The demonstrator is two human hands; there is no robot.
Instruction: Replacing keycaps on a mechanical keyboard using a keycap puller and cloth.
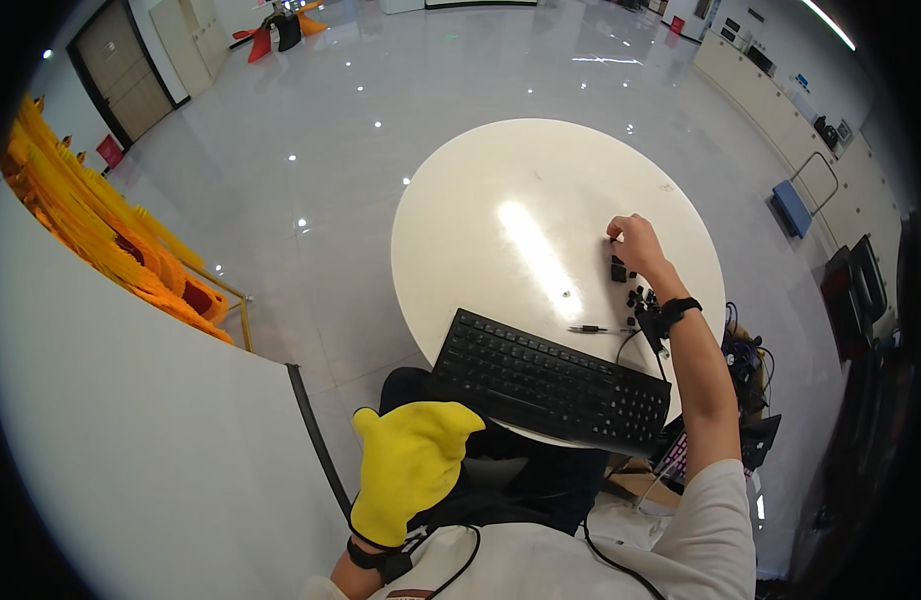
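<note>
The right arm is stretched forward, bare to the short sleeve, with a dark band worn at the wrist; the right hand (636, 240) is curled, fingertips pinched together and pointed down. The left hand (411, 470) is held low near the body, covered by a yellow mitt, its wrist banded too.

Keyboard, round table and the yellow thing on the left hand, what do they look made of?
Keyboard: black plastic by its look, matte, with moulded keys. Round table: a white top, smooth and glossy, since it mirrors a ceiling light; laminate or painted board, hard to tell which. Left hand: covered by a yellow mitt, soft fuzzy cloth, no shine.
</note>
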